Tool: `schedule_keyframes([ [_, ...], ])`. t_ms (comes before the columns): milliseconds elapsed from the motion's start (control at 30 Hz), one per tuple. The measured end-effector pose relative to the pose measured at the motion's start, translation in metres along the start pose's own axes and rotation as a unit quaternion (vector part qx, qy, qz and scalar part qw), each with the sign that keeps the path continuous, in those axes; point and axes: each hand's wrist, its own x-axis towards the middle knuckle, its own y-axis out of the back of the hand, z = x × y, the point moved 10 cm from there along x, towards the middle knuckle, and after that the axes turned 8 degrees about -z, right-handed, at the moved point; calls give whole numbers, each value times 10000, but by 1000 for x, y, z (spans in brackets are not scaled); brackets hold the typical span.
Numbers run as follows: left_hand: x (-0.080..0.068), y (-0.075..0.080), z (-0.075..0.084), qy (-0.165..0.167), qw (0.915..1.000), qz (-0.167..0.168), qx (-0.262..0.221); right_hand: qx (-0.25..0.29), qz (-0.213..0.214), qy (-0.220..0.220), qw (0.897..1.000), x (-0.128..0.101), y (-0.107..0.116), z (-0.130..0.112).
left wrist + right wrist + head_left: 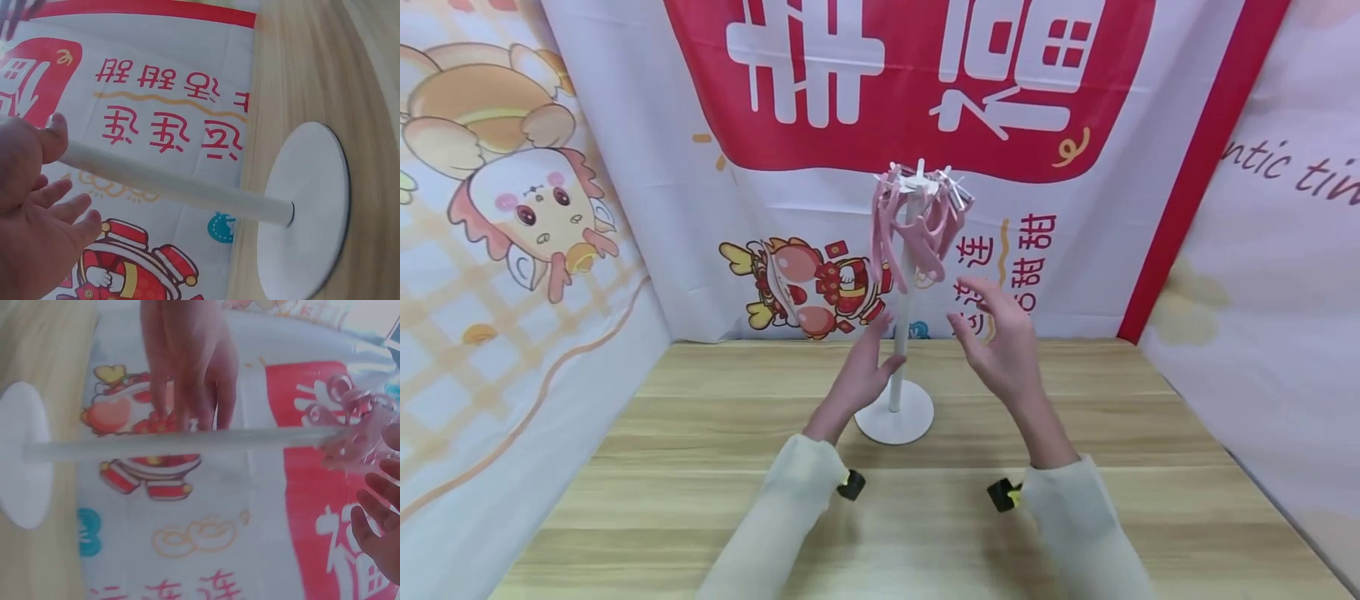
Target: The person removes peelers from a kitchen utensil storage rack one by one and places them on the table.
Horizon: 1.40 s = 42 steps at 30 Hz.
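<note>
A white stand has a round base [880, 425] on the table and a slim upright pole [904, 325]. Around its top hang several pink looped pieces [928, 237] with shiny metal parts; their exact kind is hard to make out. My left hand [863, 373] is at the lower pole, thumb and fingers spread to either side of it. In the left wrist view the fingers [75, 215] are loosely extended, not wrapped around the pole. To the right, just below the pink pieces, my right hand [1006, 346] is raised with fingers apart, holding nothing.
A wood-grain table [722, 467] carries the stand. Behind it hangs a white and red printed cloth [805, 200], with more printed cloth walls at the left [587, 333] and right [1262, 333]. Black wrist devices [852, 485] show at both cuffs.
</note>
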Motion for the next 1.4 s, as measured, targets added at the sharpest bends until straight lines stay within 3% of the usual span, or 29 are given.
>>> schedule_keyframes([
  [100, 13, 2, 4, -111, 9998, 159, -2, 38, -77, 45, 10000, 18, -4, -9],
  [333, 31, -5, 13, -353, 9991, 167, -162, 77, -189, -56, 9998, 40, -10, -16],
  [600, 40, -10, 9, -127, 9997, -77, -206, 455, -85, -646, 9968, 53, -10, -10],
  [900, 42, -14, 5, 17, 9977, -296, -605, 854, -65, -894, 9923, 54, -10, -15],
  [1400, 34, -10, 3, 145, 9954, -359, -875, 643, 602, -483, 9949, 49, 13, -38],
])
